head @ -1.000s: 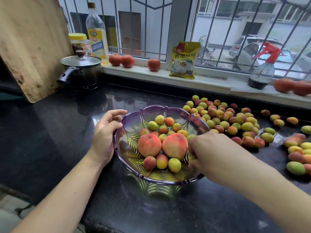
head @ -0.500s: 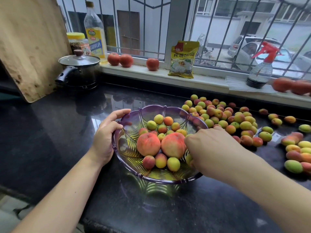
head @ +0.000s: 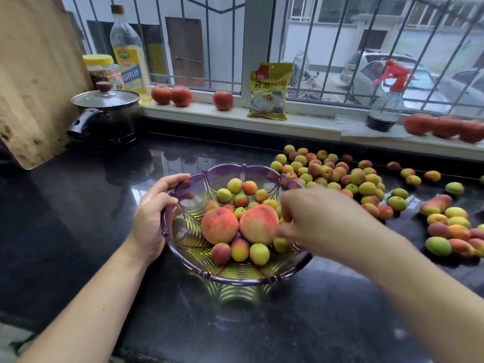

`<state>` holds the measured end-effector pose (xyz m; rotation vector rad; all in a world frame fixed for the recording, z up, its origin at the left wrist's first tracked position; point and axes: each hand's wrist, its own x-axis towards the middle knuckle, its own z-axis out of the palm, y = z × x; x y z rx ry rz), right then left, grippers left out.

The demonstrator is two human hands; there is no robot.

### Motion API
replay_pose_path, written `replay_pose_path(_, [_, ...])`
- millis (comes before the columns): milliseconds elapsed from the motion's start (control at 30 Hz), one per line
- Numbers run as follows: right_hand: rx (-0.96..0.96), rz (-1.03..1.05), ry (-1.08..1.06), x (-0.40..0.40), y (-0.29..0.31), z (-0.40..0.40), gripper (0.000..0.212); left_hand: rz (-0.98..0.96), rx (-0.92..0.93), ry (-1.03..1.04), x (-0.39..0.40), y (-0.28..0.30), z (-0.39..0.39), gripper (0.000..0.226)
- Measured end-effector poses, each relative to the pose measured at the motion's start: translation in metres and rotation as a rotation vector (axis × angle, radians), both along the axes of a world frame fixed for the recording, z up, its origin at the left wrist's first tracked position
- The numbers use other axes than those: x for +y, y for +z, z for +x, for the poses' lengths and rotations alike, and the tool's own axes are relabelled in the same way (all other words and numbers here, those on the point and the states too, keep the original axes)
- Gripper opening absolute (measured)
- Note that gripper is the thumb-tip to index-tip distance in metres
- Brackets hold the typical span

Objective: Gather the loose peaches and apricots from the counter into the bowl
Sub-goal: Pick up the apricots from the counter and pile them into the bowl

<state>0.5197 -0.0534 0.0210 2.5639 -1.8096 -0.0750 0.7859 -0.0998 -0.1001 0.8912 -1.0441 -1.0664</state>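
Note:
A purple glass bowl [head: 183,247] stands on the black counter and holds two large peaches [head: 220,225] with several small apricots [head: 237,197] around them. My left hand [head: 150,218] grips the bowl's left rim. My right hand [head: 319,218] hovers over the bowl's right side, fingers pointing down by the right-hand peach. It is motion-blurred, so I cannot make out whether anything is in its fingers. Loose apricots [head: 340,176] lie in a heap on the counter right of the bowl. A second loose group [head: 450,226] lies at the far right.
A lidded pot [head: 107,113] and a leaning wooden board [head: 34,74] stand at the back left. The windowsill carries an oil bottle [head: 128,53], a jar, tomatoes [head: 180,95], a yellow packet [head: 269,90] and a spray bottle [head: 387,100]. The counter's front edge is near the bottom left.
My right hand has moved up and left over the bowl, and its fist has loosened. My left hand stays on the rim.

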Motion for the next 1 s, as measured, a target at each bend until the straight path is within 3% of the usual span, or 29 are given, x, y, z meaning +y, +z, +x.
replay_pose_path(67, [-0.276,-0.096,-0.150,-0.009,0.004,-0.021,0.017,-0.002,-0.007,0.008,-0.001,-0.001,0.000,0.053])
replay_pose_path(133, [-0.417,-0.294,-0.303,-0.033,-0.002,-0.053,0.013,-0.001,-0.012,0.017,-0.002,-0.002,0.000,0.053])
replay_pose_path(200, [-0.328,-0.398,-0.439,-0.060,-0.021,-0.082,0.016,0.002,-0.011,0.019,-0.002,-0.002,0.000,0.053])
replay_pose_path(333, [0.031,-0.270,-0.563,-0.093,-0.056,-0.100,0.019,0.009,0.000,0.018,-0.002,-0.002,0.000,0.052])
replay_pose_path(433, [0.166,-0.253,-0.577,-0.102,-0.066,-0.096,0.018,0.003,-0.005,0.020,-0.002,-0.001,0.000,0.052])
replay_pose_path(767, [0.174,-0.227,-0.653,-0.101,-0.060,-0.093,0.009,0.000,-0.006,0.012,-0.001,0.000,0.001,0.052])
replay_pose_path(867, [-0.016,-0.339,-0.621,-0.093,-0.053,-0.091,0.015,-0.004,-0.004,0.016,0.000,0.000,0.000,0.051])
replay_pose_path(933, [-0.374,-0.321,-0.473,-0.076,-0.039,-0.082,0.020,-0.009,-0.014,0.018,0.001,0.000,0.000,0.051])
replay_pose_path(1000, [-0.826,-0.085,-0.267,-0.052,-0.024,-0.069,0.020,-0.011,-0.015,0.010,0.001,0.001,-0.001,0.050])
